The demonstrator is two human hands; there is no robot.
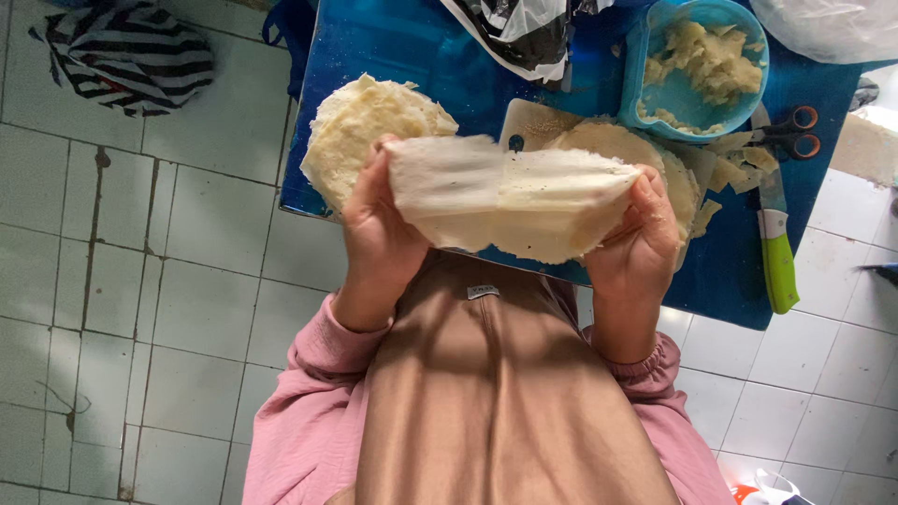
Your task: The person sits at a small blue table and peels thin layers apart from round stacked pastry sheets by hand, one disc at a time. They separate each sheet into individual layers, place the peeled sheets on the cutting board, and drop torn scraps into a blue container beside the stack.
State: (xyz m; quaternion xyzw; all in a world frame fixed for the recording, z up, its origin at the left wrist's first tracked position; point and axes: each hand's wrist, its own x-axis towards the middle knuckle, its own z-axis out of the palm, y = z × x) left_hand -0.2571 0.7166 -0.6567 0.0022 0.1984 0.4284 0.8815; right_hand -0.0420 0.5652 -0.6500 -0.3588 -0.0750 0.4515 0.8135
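Both my hands hold up one thin, pale, round wrapper sheet above my lap. My left hand grips its left edge and my right hand grips its right edge, so the sheet hangs folded between them. Behind my left hand a stack of the same round wrappers lies on the blue table. More wrappers rest on a white cutting board behind the held sheet. A blue container of pale filling stands farther back.
A green-handled knife lies at the table's right edge, beside orange-handled scissors. Wrapper scraps lie near the board. A black and white plastic bag sits at the back. A striped cloth lies on the tiled floor.
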